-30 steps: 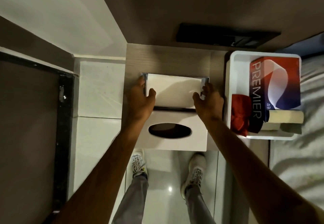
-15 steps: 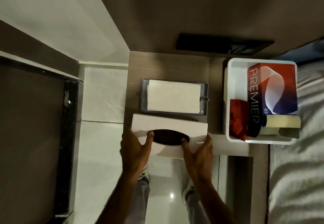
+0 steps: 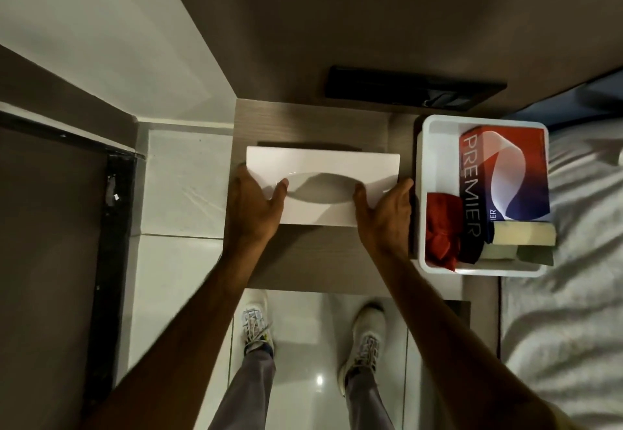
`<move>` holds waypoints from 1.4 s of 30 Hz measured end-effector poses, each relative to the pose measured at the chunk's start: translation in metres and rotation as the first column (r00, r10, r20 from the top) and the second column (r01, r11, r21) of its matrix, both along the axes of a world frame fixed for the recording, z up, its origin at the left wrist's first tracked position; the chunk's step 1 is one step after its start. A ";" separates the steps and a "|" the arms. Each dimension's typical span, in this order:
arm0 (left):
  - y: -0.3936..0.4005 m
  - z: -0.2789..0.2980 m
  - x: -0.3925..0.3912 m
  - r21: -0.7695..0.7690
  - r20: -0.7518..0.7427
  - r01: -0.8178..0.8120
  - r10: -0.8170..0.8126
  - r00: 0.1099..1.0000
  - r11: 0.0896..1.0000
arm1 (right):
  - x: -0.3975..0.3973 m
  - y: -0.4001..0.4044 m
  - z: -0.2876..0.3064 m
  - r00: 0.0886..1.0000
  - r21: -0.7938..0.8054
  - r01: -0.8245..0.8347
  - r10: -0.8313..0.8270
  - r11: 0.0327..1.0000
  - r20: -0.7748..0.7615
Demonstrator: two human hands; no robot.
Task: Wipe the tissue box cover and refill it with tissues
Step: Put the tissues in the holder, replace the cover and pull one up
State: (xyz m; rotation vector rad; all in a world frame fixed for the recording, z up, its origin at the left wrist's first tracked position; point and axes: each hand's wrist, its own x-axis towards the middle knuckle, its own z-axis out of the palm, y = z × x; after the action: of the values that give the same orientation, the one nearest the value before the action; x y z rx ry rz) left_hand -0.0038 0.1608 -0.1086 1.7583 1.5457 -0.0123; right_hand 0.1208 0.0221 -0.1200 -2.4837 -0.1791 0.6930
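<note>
At the 6 o'clock edge of the view, the person's two shoes stood on glossy floor tiles, toes toward the bedside table. Both forearms reached up from the bottom of the view to that wood-grain surface.

At centre, the white tissue box cover lay on the table with its oval slot facing up. The left hand clasped the cover's 9 o'clock end, thumb resting on the top face at the slot's edge and fingers wrapped down the side. The right hand clasped the 3 o'clock end in the same manner, thumb at the opposite end of the slot. Both hands were closed around the cover. No tissue could be seen through the slot, which was in shadow.

At 3 o'clock of the cover, just beside the right hand, a white tray sat on the table. It held a red, white and blue tissue carton printed "PREMIER" in white capitals along its side; smaller print near one corner was too small to read. A red cloth lay bunched in the tray's 7 o'clock corner, and a pale sponge lay at its 5 o'clock corner, touching the carton.

Beyond the tray at 3 o'clock lay rumpled white bedding. At 12 o'clock, on the wall behind the table, a dark switch panel was mounted; no markings on it were legible.
</note>
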 end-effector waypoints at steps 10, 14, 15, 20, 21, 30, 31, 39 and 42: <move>0.013 -0.009 0.013 -0.039 -0.111 0.082 -0.086 0.990 0.996 | 0.012 0.010 -0.016 0.998 -0.076 -0.055 0.058 0.996 0.038; 0.015 -0.009 0.011 -0.031 -0.108 0.113 -0.116 0.987 0.993 | 0.014 0.010 -0.012 0.993 -0.099 -0.105 0.110 0.990 0.043; 0.015 -0.009 0.011 -0.030 -0.103 0.114 -0.116 0.988 0.993 | 0.015 0.009 -0.011 0.992 -0.097 -0.114 0.118 0.989 0.039; 0.012 -0.007 0.007 -0.017 -0.092 0.121 -0.122 0.988 0.992 | 0.020 0.007 -0.007 0.988 -0.083 -0.152 0.152 0.985 -0.008; 0.011 -0.007 0.006 -0.021 -0.093 0.123 -0.125 0.988 0.992 | 0.020 0.007 -0.006 0.988 -0.079 -0.153 0.152 0.985 -0.021; 0.018 -0.009 0.009 -0.037 -0.113 0.147 -0.151 0.982 0.988 | 0.023 0.009 -0.006 0.992 -0.064 -0.112 0.107 0.992 -0.070; 0.019 -0.008 0.010 -0.028 -0.116 0.153 -0.156 0.981 0.988 | 0.023 0.008 -0.007 0.993 -0.061 -0.106 0.102 0.993 -0.063; 0.018 -0.002 0.010 -0.008 -0.100 0.176 -0.176 0.979 0.984 | 0.021 0.006 -0.009 0.995 -0.079 -0.098 0.097 0.992 -0.012; 0.015 -0.003 0.009 -0.046 -0.111 0.184 -0.188 0.976 0.982 | 0.021 0.008 -0.011 0.997 -0.082 -0.078 0.077 0.994 -0.021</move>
State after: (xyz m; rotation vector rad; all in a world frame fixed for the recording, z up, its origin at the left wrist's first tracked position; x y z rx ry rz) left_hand 0.0056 0.1758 -0.1114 1.8966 1.4457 -0.2360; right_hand 0.1414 0.0301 -0.1309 -2.5600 -0.2459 0.7696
